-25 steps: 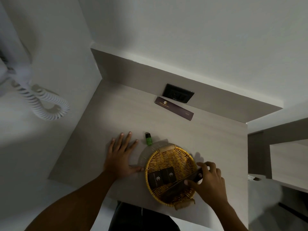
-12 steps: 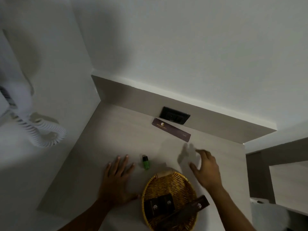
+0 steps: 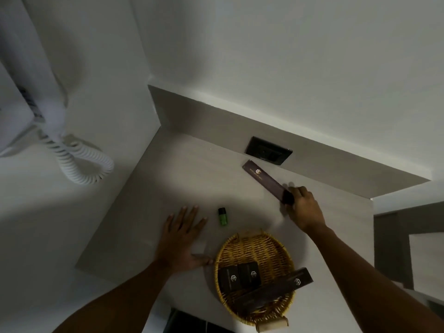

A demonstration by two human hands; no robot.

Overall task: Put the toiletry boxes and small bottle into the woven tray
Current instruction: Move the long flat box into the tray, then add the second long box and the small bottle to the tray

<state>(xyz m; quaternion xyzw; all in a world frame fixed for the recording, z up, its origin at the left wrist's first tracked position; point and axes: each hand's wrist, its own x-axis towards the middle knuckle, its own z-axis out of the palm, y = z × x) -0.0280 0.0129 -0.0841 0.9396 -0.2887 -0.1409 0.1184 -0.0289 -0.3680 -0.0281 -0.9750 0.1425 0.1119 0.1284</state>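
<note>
A round woven tray (image 3: 262, 243) sits near the counter's front edge. Two small dark boxes (image 3: 240, 277) lie side by side in it, and a long dark box (image 3: 276, 292) rests across its right rim. A second long dark box (image 3: 263, 180) lies on the counter below the wall socket; my right hand (image 3: 304, 209) grips its near end. A small green bottle (image 3: 222, 216) with a black cap lies on the counter between my hands. My left hand (image 3: 182, 239) rests flat and spread on the counter, left of the tray.
A black wall socket (image 3: 268, 151) is set in the low backsplash. A white wall unit with a coiled cord (image 3: 81, 162) hangs on the left wall. The counter (image 3: 182, 179) ends at walls on the left and back; a gap lies to its right.
My right hand let go of the long box in the tray, reached back across the counter and closed on the end of the second long box. The left hand stayed flat.
</note>
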